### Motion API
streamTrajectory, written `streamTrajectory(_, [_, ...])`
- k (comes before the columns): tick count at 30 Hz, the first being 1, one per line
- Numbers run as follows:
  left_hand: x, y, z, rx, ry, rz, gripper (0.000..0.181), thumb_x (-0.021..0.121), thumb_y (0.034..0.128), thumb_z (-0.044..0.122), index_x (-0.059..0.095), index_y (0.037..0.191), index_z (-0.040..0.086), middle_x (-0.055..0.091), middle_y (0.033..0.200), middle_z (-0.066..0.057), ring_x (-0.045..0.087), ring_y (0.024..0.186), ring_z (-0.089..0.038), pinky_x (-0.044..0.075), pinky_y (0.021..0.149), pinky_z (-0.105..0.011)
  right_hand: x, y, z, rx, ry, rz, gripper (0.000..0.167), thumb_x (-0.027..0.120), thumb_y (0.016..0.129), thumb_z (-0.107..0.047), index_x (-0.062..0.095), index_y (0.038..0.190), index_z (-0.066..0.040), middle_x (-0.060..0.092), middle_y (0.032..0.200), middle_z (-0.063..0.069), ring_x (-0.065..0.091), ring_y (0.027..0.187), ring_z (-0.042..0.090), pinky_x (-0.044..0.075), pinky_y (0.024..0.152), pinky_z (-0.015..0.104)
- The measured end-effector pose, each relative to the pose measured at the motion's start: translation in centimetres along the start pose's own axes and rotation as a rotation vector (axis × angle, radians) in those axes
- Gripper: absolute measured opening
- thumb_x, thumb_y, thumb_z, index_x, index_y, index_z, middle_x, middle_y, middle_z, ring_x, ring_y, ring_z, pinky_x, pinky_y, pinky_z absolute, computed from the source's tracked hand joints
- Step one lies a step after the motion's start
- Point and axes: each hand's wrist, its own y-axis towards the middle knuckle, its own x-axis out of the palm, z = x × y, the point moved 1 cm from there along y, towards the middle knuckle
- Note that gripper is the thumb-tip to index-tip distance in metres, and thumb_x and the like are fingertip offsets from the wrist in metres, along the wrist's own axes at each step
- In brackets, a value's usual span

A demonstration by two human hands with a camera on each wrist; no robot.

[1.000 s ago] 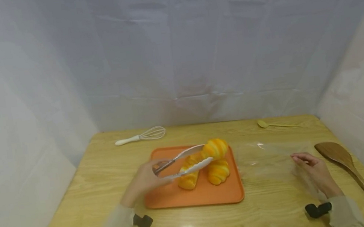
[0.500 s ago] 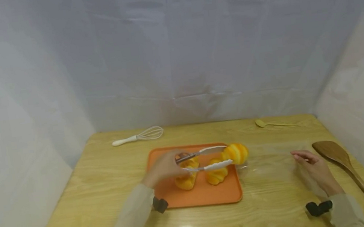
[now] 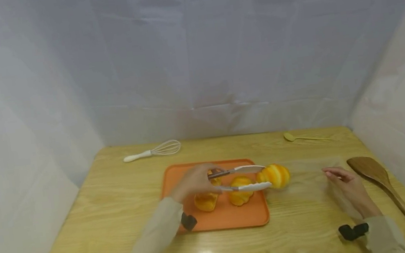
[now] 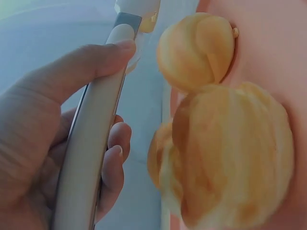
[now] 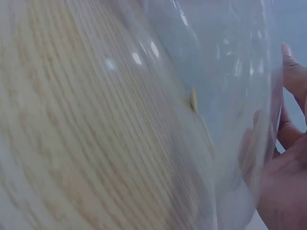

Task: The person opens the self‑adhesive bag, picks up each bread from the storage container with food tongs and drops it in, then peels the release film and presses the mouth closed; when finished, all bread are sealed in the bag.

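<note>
My left hand (image 3: 194, 183) grips the metal handle of a pair of tongs (image 4: 88, 139) with white tips (image 3: 251, 187). Between those tips, past the tray's right edge, is a striped orange-yellow bread roll (image 3: 277, 175). Two more bread rolls, a left one (image 3: 206, 203) and a right one (image 3: 240, 197), lie on the orange tray (image 3: 233, 220) beneath the tongs and hand. To the right, my right hand (image 3: 351, 190) pinches the edge of a clear plastic bag (image 5: 235, 62), and some fingers show through the film. The held roll overlaps the bag's left side in the head view; whether it is inside cannot be told.
A white whisk (image 3: 167, 148) lies at the back left of the wooden table (image 3: 98, 236). At the back right is a small yellow spoon (image 3: 290, 137). A large wooden spatula (image 3: 370, 169) lies along the right side, beyond my right hand.
My left hand has carried the tongs and the bread roll rightward, from above the tray to past its right edge. The right hand has stayed nearly still with the bag.
</note>
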Motion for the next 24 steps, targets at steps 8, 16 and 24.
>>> streamTrajectory(8, [1.5,2.4,1.5,0.015,0.193,-0.012,0.05,0.085,0.0707,0.045,0.071,0.115,0.027,0.071,0.111,0.004,0.065,0.098,-0.015,0.052,0.081,-0.029,0.4,-0.1,0.3,-0.019,0.039,0.013,0.024,0.054,0.098,-0.003,0.072,0.113,-0.009,0.066,0.105,-0.026,0.057,0.095,-0.01,0.046,0.081,0.003])
streamTrajectory(16, [3.5,4.9,3.2,0.057,0.198,-0.023,0.052,0.088,0.0679,0.036,0.07,0.116,0.025,0.071,0.104,0.003,0.059,0.086,-0.009,0.048,0.075,-0.023,0.9,0.2,0.4,-0.037,0.07,0.044,0.024,0.055,0.096,0.001,0.073,0.109,-0.008,0.067,0.102,-0.023,0.058,0.093,-0.008,0.047,0.078,0.004])
streamTrajectory(24, [4.0,5.5,3.8,0.053,0.223,-0.02,0.053,0.087,0.0689,0.032,0.069,0.118,0.023,0.07,0.109,0.001,0.063,0.093,-0.014,0.05,0.079,-0.025,0.3,0.3,-0.3,0.015,-0.131,0.024,0.024,0.055,0.099,-0.008,0.068,0.118,-0.002,0.059,0.106,-0.031,0.053,0.092,-0.01,0.045,0.071,0.008])
